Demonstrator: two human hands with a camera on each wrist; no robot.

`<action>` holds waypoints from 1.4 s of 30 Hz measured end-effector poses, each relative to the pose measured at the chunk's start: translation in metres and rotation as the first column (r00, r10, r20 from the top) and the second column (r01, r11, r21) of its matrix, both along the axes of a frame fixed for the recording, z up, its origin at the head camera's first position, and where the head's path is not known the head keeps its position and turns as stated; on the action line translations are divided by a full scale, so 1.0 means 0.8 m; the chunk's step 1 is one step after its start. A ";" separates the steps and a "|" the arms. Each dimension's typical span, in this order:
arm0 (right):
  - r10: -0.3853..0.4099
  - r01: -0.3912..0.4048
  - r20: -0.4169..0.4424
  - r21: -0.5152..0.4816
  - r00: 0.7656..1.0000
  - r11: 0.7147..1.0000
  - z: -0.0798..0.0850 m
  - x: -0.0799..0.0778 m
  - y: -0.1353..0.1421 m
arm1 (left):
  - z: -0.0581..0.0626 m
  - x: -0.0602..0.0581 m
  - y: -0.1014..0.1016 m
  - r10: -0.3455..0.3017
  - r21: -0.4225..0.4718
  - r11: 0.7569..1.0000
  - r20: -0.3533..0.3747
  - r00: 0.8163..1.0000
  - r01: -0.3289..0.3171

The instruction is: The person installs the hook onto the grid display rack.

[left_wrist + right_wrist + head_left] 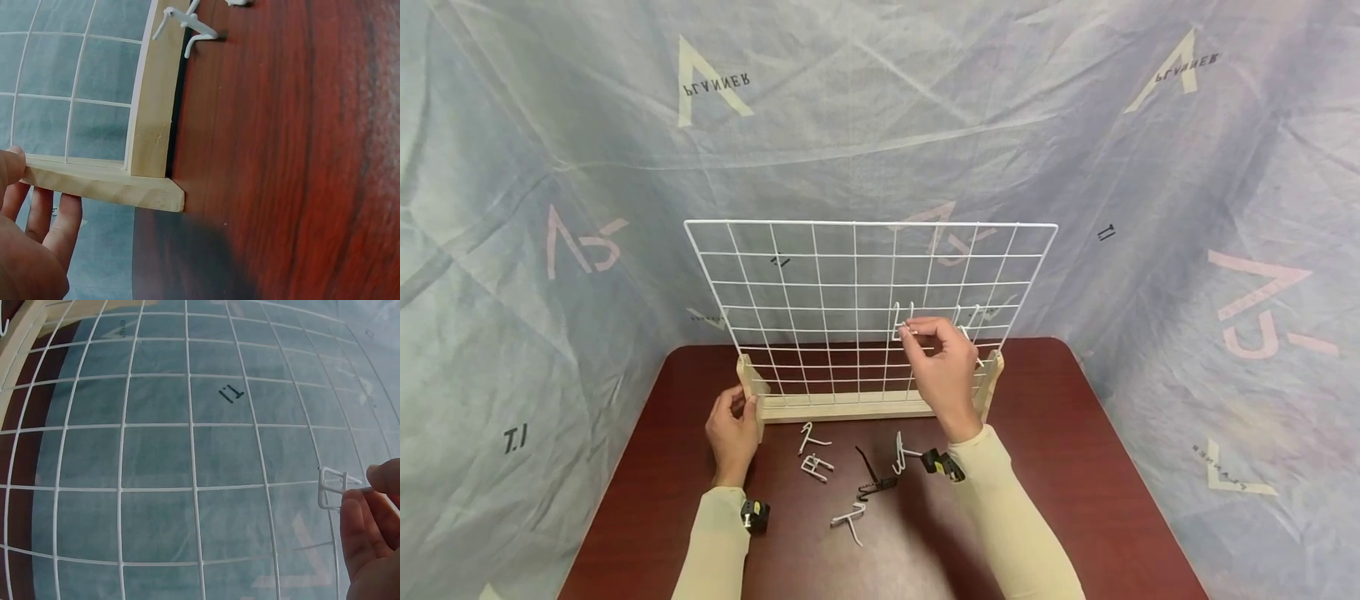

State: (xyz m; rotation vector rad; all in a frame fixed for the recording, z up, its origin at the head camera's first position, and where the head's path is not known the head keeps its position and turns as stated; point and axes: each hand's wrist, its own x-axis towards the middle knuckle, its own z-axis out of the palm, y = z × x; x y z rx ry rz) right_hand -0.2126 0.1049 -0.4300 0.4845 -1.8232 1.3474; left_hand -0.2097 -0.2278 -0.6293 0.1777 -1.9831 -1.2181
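"What's the right hand [946,367] doing?"

"Thumb and fingers pinch a white hook [321,489], up by the wire grid [855,283]. I can't tell if it's hooked on."

"And the left hand [732,429]?"

"It grips the wooden side [106,186] of the stand, thumb on one face, fingers on the other."

"What's on the red-brown table [1075,500]?"

"A black hook [871,492] and some loose white ones [850,518], in front of the stand."

"Any words?"

"Yes! The gray cloth [850,125] says PLANNER [717,85], with the letters flipped, over a big yellow shape. On the left it says T.I [516,438], in black."

"And the pink marks [1262,287]?"

"Big shapes, but I can't read them for sure."
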 end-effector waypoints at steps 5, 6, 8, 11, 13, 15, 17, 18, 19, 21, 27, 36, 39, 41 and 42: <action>0.000 0.001 -0.038 0.020 0.999 1.000 -0.002 -0.011 -0.004 | 0.000 0.002 0.001 -0.001 -0.008 1.000 0.018 1.000 0.001; -0.006 0.007 -0.042 0.027 0.999 1.000 -0.003 -0.013 -0.004 | 0.001 0.002 0.001 -0.003 -0.011 1.000 0.026 1.000 0.004; -0.024 0.026 -0.046 0.041 0.999 0.999 -0.007 -0.015 -0.004 | 0.001 0.002 0.002 -0.004 -0.014 1.000 0.038 0.999 0.004; -0.040 0.044 -0.056 0.060 0.998 0.997 -0.010 -0.018 -0.005 | 0.002 0.002 0.001 0.002 -0.014 1.000 0.045 0.999 -0.001; -0.036 0.040 -0.059 0.070 0.998 0.997 -0.011 -0.019 -0.005 | 0.003 0.002 0.001 0.007 -0.010 1.000 0.044 0.999 -0.006; -0.033 0.038 -0.062 0.082 0.998 0.996 -0.012 -0.020 -0.005 | 0.003 0.002 0.001 0.008 -0.007 1.000 0.041 0.999 -0.008; -0.041 0.048 -0.067 0.102 0.997 0.994 -0.013 -0.019 -0.005 | 0.003 0.002 0.001 0.006 -0.005 1.000 0.038 0.999 -0.006; -0.046 0.054 -0.071 0.112 0.996 0.992 -0.014 -0.019 -0.005 | 0.003 0.003 0.001 0.007 -0.007 1.000 0.038 0.999 -0.007; -0.054 0.063 -0.076 0.121 0.996 0.991 -0.015 -0.019 -0.005 | 0.002 0.003 0.001 0.008 -0.008 1.000 0.036 0.999 -0.008; -0.064 0.075 -0.082 0.135 0.995 0.988 -0.017 -0.017 -0.005 | 0.001 0.002 0.000 0.012 -0.010 1.000 0.032 0.999 -0.012; -0.079 0.088 -0.065 0.143 0.995 0.986 -0.022 -0.016 -0.004 | 0.003 0.002 0.001 -0.001 -0.009 1.000 0.029 1.000 0.001; -0.069 0.075 -0.048 0.145 0.996 0.987 -0.030 -0.016 -0.004 | 0.003 0.001 0.001 0.006 -0.006 1.000 0.040 0.999 -0.006; -0.063 0.068 -0.041 0.143 0.997 0.987 -0.032 -0.015 -0.004 | 0.002 0.001 0.001 0.005 -0.003 1.000 0.034 0.999 -0.005; -0.055 0.060 -0.035 0.141 0.998 0.988 -0.033 -0.014 -0.003 | 0.002 0.000 0.002 0.004 -0.002 1.000 0.030 1.000 -0.004; -0.051 0.055 -0.032 0.139 0.998 0.989 -0.033 -0.014 -0.003 | 0.002 0.000 0.002 0.004 -0.002 1.000 0.029 1.000 -0.004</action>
